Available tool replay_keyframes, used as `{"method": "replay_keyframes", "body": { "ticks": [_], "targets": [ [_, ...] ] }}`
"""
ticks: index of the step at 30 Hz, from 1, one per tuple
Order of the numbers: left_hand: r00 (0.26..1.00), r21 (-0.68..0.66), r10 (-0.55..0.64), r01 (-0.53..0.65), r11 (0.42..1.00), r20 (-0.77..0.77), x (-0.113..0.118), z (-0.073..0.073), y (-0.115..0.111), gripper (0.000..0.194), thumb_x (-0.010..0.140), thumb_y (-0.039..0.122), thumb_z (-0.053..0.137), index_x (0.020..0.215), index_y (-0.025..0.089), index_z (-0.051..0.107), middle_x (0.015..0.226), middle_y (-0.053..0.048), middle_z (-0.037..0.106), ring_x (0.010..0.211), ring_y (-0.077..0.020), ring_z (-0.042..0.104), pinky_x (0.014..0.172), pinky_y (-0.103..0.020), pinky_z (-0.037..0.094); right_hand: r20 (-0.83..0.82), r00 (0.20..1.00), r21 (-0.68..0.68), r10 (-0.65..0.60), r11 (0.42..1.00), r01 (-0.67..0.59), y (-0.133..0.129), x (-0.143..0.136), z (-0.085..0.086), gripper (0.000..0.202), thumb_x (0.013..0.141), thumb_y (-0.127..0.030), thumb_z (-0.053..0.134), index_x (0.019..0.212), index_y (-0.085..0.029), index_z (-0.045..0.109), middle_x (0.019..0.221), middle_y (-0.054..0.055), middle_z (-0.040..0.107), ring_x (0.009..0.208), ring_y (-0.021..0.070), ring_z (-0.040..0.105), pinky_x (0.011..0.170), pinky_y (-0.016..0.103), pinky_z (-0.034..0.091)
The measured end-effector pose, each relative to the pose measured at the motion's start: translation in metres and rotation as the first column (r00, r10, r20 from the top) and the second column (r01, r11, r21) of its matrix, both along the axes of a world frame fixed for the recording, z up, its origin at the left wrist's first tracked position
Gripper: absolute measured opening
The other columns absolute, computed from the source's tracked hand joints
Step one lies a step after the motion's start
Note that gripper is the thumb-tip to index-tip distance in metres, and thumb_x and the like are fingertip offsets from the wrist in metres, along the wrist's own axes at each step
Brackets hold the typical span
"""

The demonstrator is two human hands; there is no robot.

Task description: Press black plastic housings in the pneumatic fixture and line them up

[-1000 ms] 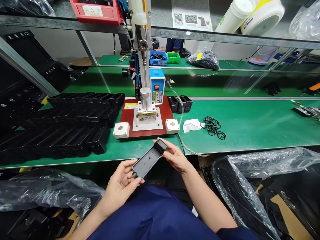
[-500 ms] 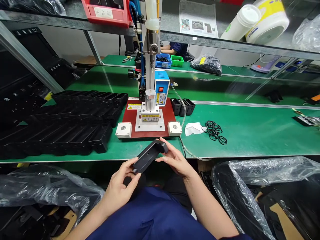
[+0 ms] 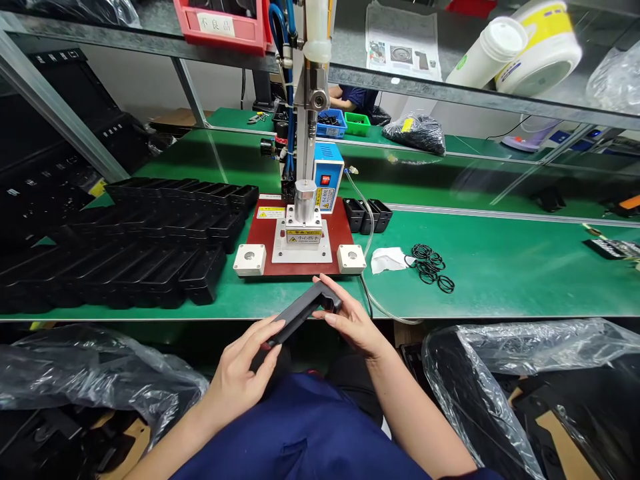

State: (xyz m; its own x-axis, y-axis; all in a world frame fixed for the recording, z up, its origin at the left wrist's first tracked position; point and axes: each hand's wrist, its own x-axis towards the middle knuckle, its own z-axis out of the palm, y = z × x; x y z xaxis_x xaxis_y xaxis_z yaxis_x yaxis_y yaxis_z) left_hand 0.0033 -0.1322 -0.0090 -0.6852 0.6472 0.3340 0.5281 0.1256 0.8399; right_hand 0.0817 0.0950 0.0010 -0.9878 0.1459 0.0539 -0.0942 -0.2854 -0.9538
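Note:
Between my two hands, just off the bench's front edge, I hold a long black plastic housing (image 3: 302,308) with a raised block at its far right end. My left hand (image 3: 246,363) pinches its near left end between thumb and fingers. At the other end, my right hand (image 3: 353,320) grips the block, fingers behind and thumb in front. The part slants up to the right, one long side turned toward me. Beyond it stands a bench press (image 3: 305,207) on a red base, with white button boxes (image 3: 250,259) at its front corners.
Rows of black housings (image 3: 150,267) cover the bench's left side. Right of the press lie black rubber rings (image 3: 429,263), white paper (image 3: 390,260) and a few upright black parts (image 3: 369,215). Plastic-lined bins (image 3: 540,340) flank me below. A shelf (image 3: 345,75) crosses overhead; another person works behind.
The black housing has been rolled over in my fingers: its hollow side faced up before, and now an outer long side shows. The view has shifted slightly.

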Motion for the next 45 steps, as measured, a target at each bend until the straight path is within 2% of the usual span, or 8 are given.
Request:
{"method": "replay_keyframes", "body": {
  "ticks": [6, 15, 21, 24, 26, 29, 36, 45],
  "targets": [
    [0.992, 0.016, -0.03, 0.032, 0.999, -0.12, -0.001, 0.0, 0.001, 0.056, 0.081, 0.008, 0.061, 0.13, 0.034, 0.053, 0.129, -0.005, 0.059, 0.11, -0.0249, 0.061, 0.075, -0.028, 0.055, 0.003, 1.0, -0.051, -0.007, 0.999, 0.007, -0.001, -0.001, 0.0, 0.064, 0.08, -0.037, 0.071, 0.138, -0.032, 0.045, 0.149, 0.004, 0.037, 0.127, 0.0237, 0.045, 0.098, 0.037, 0.048],
    [0.94, -0.014, -0.079, 0.078, 0.997, -0.333, -0.012, -0.002, 0.008, 0.05, 0.088, 0.006, 0.051, 0.133, 0.028, 0.049, 0.131, -0.007, 0.055, 0.118, -0.0208, 0.056, 0.099, -0.035, 0.05, 0.185, 0.97, -0.205, -0.16, 0.959, 0.197, -0.003, -0.017, 0.001, 0.034, 0.085, -0.046, 0.063, 0.112, -0.025, 0.061, 0.123, 0.008, 0.057, 0.107, 0.0224, 0.055, 0.069, 0.033, 0.06],
    [0.975, -0.008, -0.157, 0.16, 0.987, 0.161, -0.017, 0.003, 0.017, 0.046, 0.092, 0.033, 0.051, 0.137, 0.029, 0.04, 0.14, -0.01, 0.047, 0.118, -0.0231, 0.055, 0.082, -0.031, 0.058, 0.076, 0.965, -0.112, -0.252, 0.959, 0.259, -0.007, -0.016, 0.005, 0.032, 0.083, -0.043, 0.065, 0.11, -0.025, 0.06, 0.12, 0.005, 0.059, 0.1, 0.0191, 0.06, 0.071, 0.03, 0.059],
    [0.944, -0.033, -0.117, 0.134, 0.99, 0.309, -0.026, 0.008, 0.031, 0.043, 0.095, 0.044, 0.041, 0.132, 0.024, 0.044, 0.123, -0.011, 0.06, 0.09, -0.0196, 0.066, 0.069, -0.03, 0.058, -0.079, 0.976, 0.043, -0.204, 0.977, 0.208, -0.009, -0.013, 0.01, 0.031, 0.088, -0.04, 0.06, 0.116, -0.028, 0.055, 0.133, 0.006, 0.052, 0.11, 0.0213, 0.059, 0.082, 0.034, 0.056],
    [0.96, -0.072, -0.087, 0.109, 0.991, 0.265, -0.036, 0.016, 0.043, 0.04, 0.094, 0.047, 0.041, 0.121, 0.021, 0.053, 0.105, -0.008, 0.066, 0.073, -0.0165, 0.064, 0.067, -0.03, 0.056, -0.126, 0.975, 0.148, -0.182, 0.969, 0.2, -0.006, -0.014, 0.016, 0.03, 0.089, -0.036, 0.059, 0.118, -0.029, 0.052, 0.14, 0.006, 0.046, 0.119, 0.0219, 0.054, 0.09, 0.036, 0.052],
    [0.996, -0.008, -0.069, 0.07, 0.998, 0.057, -0.062, 0.04, 0.062, 0.035, 0.089, 0.046, 0.05, 0.112, 0.021, 0.059, 0.104, -0.005, 0.067, 0.09, -0.0197, 0.064, 0.082, -0.032, 0.053, -0.198, 0.963, 0.261, -0.184, 0.937, 0.233, 0.009, -0.025, 0.029, 0.027, 0.088, -0.032, 0.062, 0.113, -0.028, 0.052, 0.138, 0.006, 0.049, 0.123, 0.0211, 0.051, 0.102, 0.04, 0.044],
    [0.936, 0.236, -0.025, 0.114, 0.965, -0.351, -0.151, 0.116, 0.121, 0.034, 0.084, 0.042, 0.059, 0.108, 0.018, 0.061, 0.11, -0.007, 0.063, 0.103, -0.021, 0.06, 0.092, -0.034, 0.049, -0.494, 0.843, 0.368, -0.212, 0.828, 0.424, 0.06, -0.108, 0.09, 0.042, 0.081, -0.034, 0.066, 0.12, -0.024, 0.053, 0.127, 0.008, 0.057, 0.114, 0.0218, 0.056, 0.103, 0.039, 0.043],
    [0.913, 0.344, 0.155, -0.017, 0.939, -0.378, -0.183, 0.098, 0.161, 0.037, 0.096, 0.039, 0.038, 0.104, 0.019, 0.067, 0.11, -0.009, 0.059, 0.11, -0.0186, 0.056, 0.098, -0.034, 0.045, -0.457, 0.862, 0.438, -0.218, 0.789, 0.431, 0.096, -0.155, 0.083, 0.038, 0.078, -0.038, 0.067, 0.112, -0.023, 0.061, 0.121, 0.006, 0.06, 0.113, 0.0219, 0.055, 0.1, 0.037, 0.043]
  ]
}}
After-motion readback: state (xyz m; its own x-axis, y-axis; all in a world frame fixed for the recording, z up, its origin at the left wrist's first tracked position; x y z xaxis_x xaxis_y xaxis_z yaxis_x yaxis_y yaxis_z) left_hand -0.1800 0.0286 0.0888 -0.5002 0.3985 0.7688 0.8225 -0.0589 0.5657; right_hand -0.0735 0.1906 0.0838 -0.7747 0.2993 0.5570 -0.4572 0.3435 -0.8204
